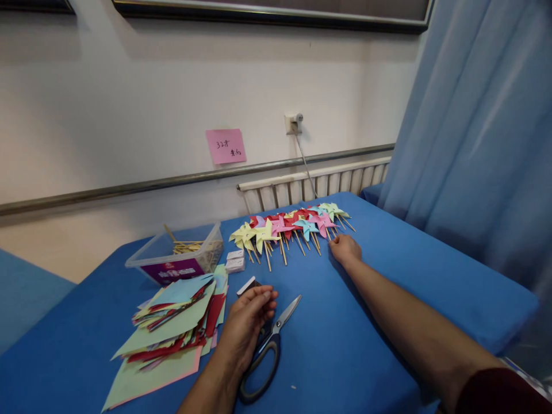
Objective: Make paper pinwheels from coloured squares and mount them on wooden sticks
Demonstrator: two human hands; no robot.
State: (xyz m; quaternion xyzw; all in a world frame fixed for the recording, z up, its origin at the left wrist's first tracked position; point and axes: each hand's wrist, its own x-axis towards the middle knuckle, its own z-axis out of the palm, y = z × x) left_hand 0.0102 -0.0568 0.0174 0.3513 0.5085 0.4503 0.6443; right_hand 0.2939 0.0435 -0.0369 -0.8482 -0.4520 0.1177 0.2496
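Pinwheels [280,225] lie beyond the right hand's grip [344,248] — pink one [323,223] nearest

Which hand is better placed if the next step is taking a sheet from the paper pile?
Probably the left hand: it is close beside the paper pile. The right hand is farther from it, out by the sticks of the pinwheels.
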